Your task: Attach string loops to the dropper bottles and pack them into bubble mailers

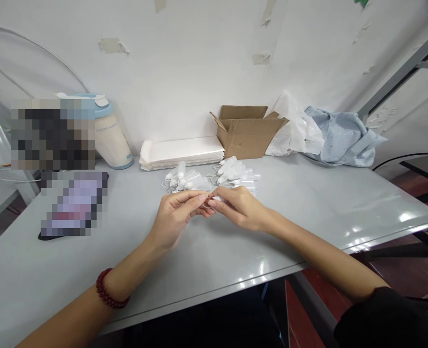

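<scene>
My left hand and my right hand meet at the fingertips above the near middle of the table. My right thumb and fingers pinch a small white piece, mostly covered by them. At the left fingertips a thin pale cord shows, pinched by the thumb and forefinger. Just behind the hands lie two loose piles of small clear-and-white tubes with thin cords, a left pile and a right pile. The right hand hides part of the right pile.
On the grey table, a stack of white flat boxes and an open cardboard box stand against the wall. A white plastic bag and a blue cloth bag are at right. Leftward are a tumbler and a blurred phone.
</scene>
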Motion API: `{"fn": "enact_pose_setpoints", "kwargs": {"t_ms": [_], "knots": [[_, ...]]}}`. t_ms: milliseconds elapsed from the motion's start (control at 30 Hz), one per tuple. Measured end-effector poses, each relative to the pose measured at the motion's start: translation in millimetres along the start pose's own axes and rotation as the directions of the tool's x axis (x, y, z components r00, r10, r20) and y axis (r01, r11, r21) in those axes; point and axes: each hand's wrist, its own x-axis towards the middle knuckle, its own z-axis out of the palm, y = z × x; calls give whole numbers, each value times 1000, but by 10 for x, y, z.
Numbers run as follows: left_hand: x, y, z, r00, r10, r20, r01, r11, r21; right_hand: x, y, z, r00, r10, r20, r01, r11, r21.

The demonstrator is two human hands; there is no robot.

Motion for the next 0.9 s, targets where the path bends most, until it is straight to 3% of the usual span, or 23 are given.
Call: {"fn": "enact_pose_setpoints", "kwargs": {"t_ms": [367,567,700,800,900], "knots": [[-12,43,14,997,-74,-16,73,996,-55,-11,12,22,999,-24,-45,26,999,39],[-7,29,-10,998,-56,0,56,998,-13,-6,0,13,1000,-11,-24,12,999,30],[-22,32,-21,999,54,0,-53,987,150,3,-19,-19,999,31,39,-32,999,17],[-40,58,-9,988,151,9,-145,929,341,7,-23,-39,995,41,90,-42,999,10],[-45,77,3,987,156,30,-153,885,440,7,-12,-35,993,37,115,-34,999,-23]]}}
